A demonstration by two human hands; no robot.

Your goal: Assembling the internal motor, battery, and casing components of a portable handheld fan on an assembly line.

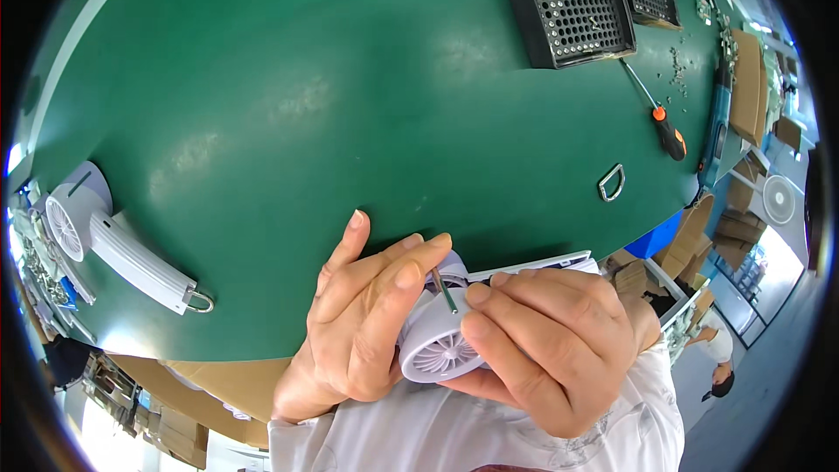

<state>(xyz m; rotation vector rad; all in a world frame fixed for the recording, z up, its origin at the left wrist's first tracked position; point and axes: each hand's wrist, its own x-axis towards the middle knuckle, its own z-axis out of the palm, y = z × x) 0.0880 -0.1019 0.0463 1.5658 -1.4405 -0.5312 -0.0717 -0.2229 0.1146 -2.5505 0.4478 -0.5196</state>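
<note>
A pale lilac handheld fan [434, 329], its round grille facing toward me, is held between my two hands close to my body. My left hand [358, 323] grips the left side of the fan head, with one finger raised away from it. On the other side, my right hand [551, 341] is closed around the fan, its thumb and fingertips against the head. A narrow dark green strip [446, 291] lies on the top of the head between my fingertips. Beyond my right fingers a pale handle piece [533, 264] stretches to the right, partly hidden by them.
On the green table [288, 149] a second fan [140, 258] with a metal ring lies at left. At right are a D-shaped metal ring [611, 183], a screwdriver [669, 133], black screw trays [581, 13] and loose screws [678, 74]. A person [718, 354] is further back.
</note>
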